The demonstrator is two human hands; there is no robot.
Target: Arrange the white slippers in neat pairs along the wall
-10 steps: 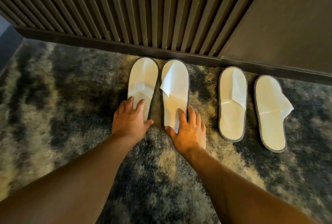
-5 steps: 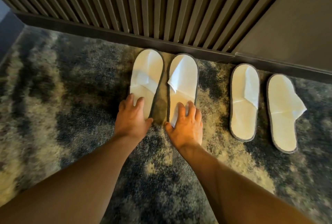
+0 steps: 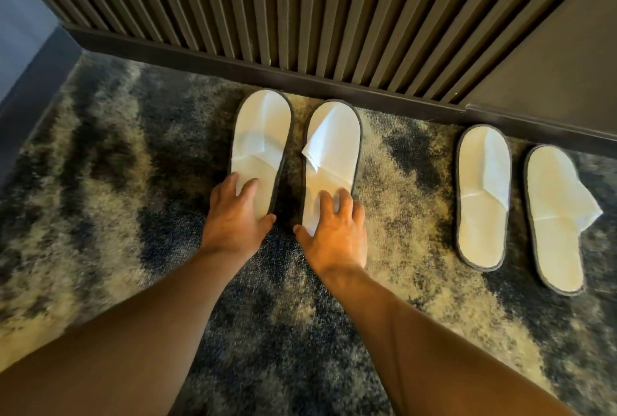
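Several flat white slippers with grey edging lie on the carpet, toes toward the wall. The left pair sits side by side: one slipper (image 3: 260,135) under the fingers of my left hand (image 3: 235,220), the other slipper (image 3: 334,148) under the fingers of my right hand (image 3: 335,232). Both hands rest flat on the heel ends with fingers spread, pressing rather than gripping. The right pair, an inner slipper (image 3: 482,195) and an outer slipper (image 3: 554,218), lies untouched; the outer one is angled slightly and its upper flap sticks out to the right.
A dark slatted wall panel (image 3: 300,8) with a dark baseboard (image 3: 300,81) runs along the slippers' toes. A plain dark panel (image 3: 551,58) continues to the right. Mottled grey and beige carpet (image 3: 117,165) covers the floor; a pale wall corner (image 3: 20,35) is at far left.
The left pair's toes have ended up closer to the baseboard, with both hands staying on the heels. The view has shifted, so everything sits further right in the picture. The right pair has not moved.
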